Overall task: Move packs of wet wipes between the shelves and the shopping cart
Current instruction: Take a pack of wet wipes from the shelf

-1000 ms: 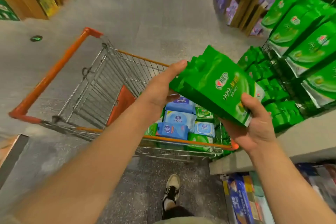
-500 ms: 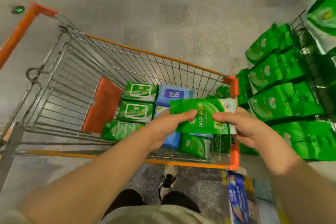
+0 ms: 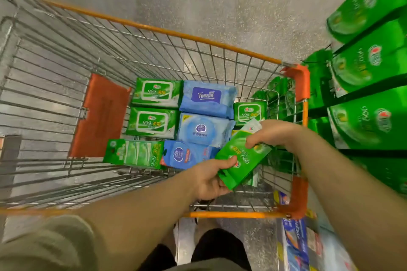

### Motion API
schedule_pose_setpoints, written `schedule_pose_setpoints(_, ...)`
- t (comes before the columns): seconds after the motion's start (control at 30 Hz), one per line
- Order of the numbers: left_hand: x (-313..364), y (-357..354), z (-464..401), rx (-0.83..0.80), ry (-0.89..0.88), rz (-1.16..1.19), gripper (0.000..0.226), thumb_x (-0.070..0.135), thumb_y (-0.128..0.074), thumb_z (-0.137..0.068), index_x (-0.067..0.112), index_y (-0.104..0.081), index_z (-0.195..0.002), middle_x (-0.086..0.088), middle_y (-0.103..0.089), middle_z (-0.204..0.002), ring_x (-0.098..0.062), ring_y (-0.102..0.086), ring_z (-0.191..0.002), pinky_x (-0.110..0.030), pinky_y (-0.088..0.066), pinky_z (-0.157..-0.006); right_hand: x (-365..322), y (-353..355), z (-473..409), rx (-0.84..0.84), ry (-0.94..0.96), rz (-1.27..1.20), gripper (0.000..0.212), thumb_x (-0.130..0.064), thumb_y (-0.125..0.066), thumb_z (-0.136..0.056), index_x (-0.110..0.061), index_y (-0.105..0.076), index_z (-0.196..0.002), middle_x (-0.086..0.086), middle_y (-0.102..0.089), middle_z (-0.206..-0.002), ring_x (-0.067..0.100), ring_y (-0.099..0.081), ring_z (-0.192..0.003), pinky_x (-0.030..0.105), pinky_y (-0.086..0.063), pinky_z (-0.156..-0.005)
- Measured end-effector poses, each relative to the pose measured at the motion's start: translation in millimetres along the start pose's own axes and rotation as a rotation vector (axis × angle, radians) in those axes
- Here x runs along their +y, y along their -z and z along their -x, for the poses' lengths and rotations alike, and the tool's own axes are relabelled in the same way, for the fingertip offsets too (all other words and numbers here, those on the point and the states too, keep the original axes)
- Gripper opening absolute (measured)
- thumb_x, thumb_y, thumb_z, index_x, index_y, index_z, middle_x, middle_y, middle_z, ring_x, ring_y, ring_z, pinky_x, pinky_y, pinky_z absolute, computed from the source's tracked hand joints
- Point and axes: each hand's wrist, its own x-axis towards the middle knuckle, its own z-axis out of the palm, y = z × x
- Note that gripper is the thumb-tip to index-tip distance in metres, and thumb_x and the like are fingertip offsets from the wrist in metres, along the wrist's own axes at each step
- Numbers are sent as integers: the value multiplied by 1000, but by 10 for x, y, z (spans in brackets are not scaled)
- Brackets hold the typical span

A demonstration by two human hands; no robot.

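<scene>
Seen from the person's head camera, looking down into a wire shopping cart [image 3: 154, 31] with orange trim: both hands hold one green pack of wet wipes [image 3: 241, 156] low inside the cart's right-hand end, tilted, just above the packs already lying there. The left hand [image 3: 211, 179] grips its lower end, thumb on top and fingers curled beneath; the right hand [image 3: 269, 133] pinches the upper end from the far side. The pack looks light and soft — a flexible film pouch that will bend if held by one corner, and its glossy skin could slip, so a hold at both short ends, as here, seems the safest. On the cart floor lie two green packs [image 3: 155, 106] side by side, a blue pack marked Tempo [image 3: 207, 98], two more blue packs [image 3: 204, 133] nearer the person, a smaller green pack [image 3: 248, 111] by the right wall, and a long green pack [image 3: 135, 153] at the near edge. An orange flap [image 3: 100, 114] rests against the cart's left part. The open spot appears to be the near right corner, under the held pack; the cart's wire wall and orange corner guard [image 3: 297, 196] stand close to the right wrist. To the right, beside the cart, shelves carry rows of green packs [image 3: 365, 59], blurred. Below, the person's dark trousers and a shoe show on the speckled floor [image 3: 220, 2].
</scene>
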Motion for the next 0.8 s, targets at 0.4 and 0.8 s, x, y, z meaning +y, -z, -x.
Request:
schedule_pose_setpoints(0.4,-76,65,-498,51,46,216,27,28,-70,-96,7,-65,-112,-18,-71,-106,-32,-66,-102,-47,-54,-95,-133,-159,-693,36,47,299,38,-23,-85,-73,-19,-70,-108,-4,-70,-98,8,-64,-80,20,-49,-63)
schedule_pose_setpoints(0.8,382,332,196,397,-131,-638,57,40,-78,-89,5,-54,-127,-14,-60,-102,-21,-67,-81,-27,-48,-62,-426,-130,-63,412,181,448,58,-40,-65,-91,-8,-52,-138,16,-54,-142,33,-55,-124,43,-49,-102)
